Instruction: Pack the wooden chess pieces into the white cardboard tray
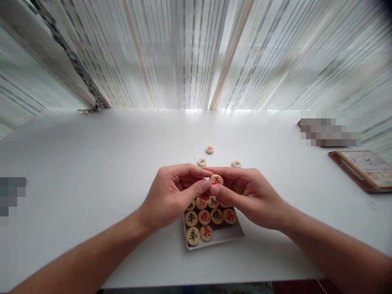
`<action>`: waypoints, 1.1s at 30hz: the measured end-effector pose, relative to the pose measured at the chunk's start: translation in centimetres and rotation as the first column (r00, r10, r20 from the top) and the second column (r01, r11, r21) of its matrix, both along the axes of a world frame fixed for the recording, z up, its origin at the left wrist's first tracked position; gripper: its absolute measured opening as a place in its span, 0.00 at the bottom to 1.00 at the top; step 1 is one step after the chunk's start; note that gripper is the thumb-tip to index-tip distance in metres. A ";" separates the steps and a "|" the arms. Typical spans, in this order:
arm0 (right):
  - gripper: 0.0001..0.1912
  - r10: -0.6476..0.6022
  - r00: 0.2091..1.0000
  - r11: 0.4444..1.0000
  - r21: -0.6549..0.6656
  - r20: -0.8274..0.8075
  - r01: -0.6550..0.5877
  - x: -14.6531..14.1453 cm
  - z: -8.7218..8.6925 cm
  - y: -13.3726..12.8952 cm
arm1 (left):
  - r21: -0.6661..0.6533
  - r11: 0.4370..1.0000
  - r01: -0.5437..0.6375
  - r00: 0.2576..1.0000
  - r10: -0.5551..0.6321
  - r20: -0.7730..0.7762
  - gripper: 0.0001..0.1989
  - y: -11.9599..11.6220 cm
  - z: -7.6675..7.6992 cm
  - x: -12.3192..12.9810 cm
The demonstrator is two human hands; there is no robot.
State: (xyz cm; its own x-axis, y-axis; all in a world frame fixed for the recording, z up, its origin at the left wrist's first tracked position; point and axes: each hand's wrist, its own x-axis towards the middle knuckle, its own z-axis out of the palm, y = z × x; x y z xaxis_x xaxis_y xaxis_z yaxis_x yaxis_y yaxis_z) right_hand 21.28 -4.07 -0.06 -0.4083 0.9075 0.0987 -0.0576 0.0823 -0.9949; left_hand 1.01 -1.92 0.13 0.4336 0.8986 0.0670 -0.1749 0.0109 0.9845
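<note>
Between the fingertips of both hands is a round wooden Chinese chess piece (pixel 217 180) with a red character. My left hand (pixel 179 190) pinches it from the left, and my right hand (pixel 246 190) grips it from the right. Just below them lies a shallow box (pixel 226 236) holding several chess pieces in rows, marked in red or black. Its front row has a black-marked piece (pixel 192 236) and a red-marked piece (pixel 206 233) at the left, with bare box floor to their right. My hands hide the back of the box.
Three loose pieces lie beyond my hands: a red-marked one (pixel 210 149) and two black-marked ones (pixel 202 161), one farther right. They rest on the white table (pixel 92 163). A brown-edged booklet or box (pixel 364 171) lies at the right, near a blurred-out item. Striped curtains (pixel 171 53) hang behind.
</note>
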 end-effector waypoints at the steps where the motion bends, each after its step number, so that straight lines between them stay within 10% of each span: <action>1: 0.17 -0.020 1.000 1.000 0.002 0.022 0.020 0.0 -0.1 0.0 | 0.014 1.000 -0.002 1.000 0.002 -0.004 0.04 0.0 0.0 0.1; 22: 0.17 -0.247 0.930 0.859 0.506 0.272 0.080 0.6 -0.9 0.1 | 0.348 0.926 -0.144 0.981 0.180 -0.074 0.08 0.1 -0.4 0.1; 33: 0.13 -0.312 0.943 0.883 0.402 0.117 0.243 0.2 -1.0 -0.2 | 0.222 0.962 -0.156 0.987 0.160 0.003 0.12 0.2 -0.5 -0.1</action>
State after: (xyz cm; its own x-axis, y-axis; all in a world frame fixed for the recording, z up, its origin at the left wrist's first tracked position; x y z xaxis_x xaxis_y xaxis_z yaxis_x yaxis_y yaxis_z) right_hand 21.52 -4.23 -1.04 -0.1874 0.8943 0.4063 0.1937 0.4392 -0.8773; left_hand 0.87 -1.77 -0.35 0.2897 0.9193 0.2664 -0.1427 -0.2337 0.9618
